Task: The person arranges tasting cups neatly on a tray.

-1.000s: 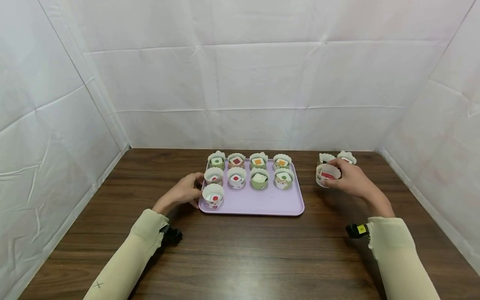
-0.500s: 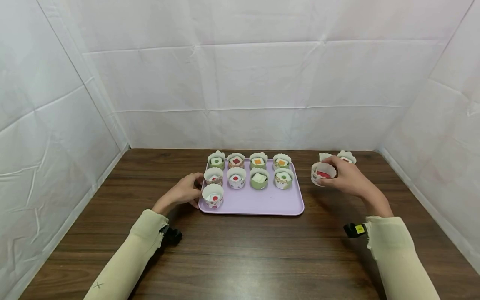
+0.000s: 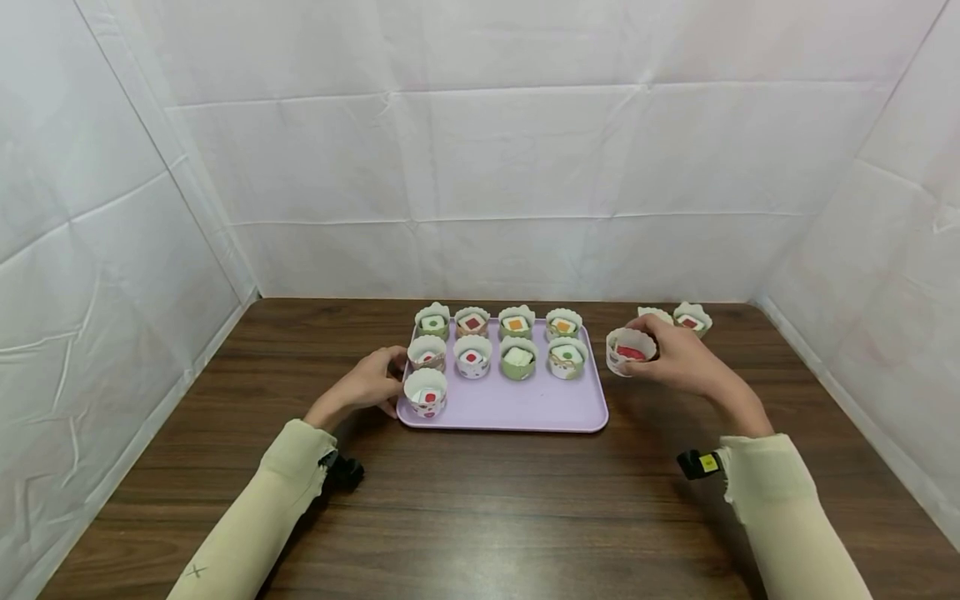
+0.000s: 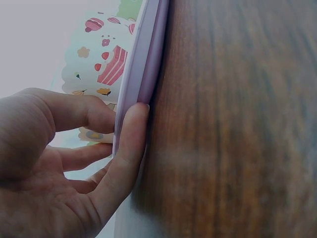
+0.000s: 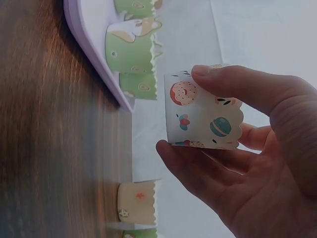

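My right hand (image 3: 686, 360) holds a white paper cupcake cup (image 3: 619, 353) with scalloped rim and a red-topped piece inside. In the right wrist view that paper cup (image 5: 200, 116), printed with sweets, is raised above the table between thumb and fingers. My left hand (image 3: 367, 382) grips the left rim of a lilac tray (image 3: 517, 410); in the left wrist view its fingers pinch the tray's edge (image 4: 136, 74). Two rows of filled paper cups stand at the back of the tray, and one more white cup (image 3: 426, 393) sits at its front left corner.
Two paper cups stand at the table's back right: a green one (image 3: 692, 317) and another (image 3: 656, 314), partly hidden by my right hand. The dark wooden table (image 3: 480, 508) is enclosed by white cloth walls (image 3: 510, 167) at back and sides.
My right hand has carried its paper cup left, from beside the two back right cups to just off the tray's right edge. My left hand has stayed at the tray.
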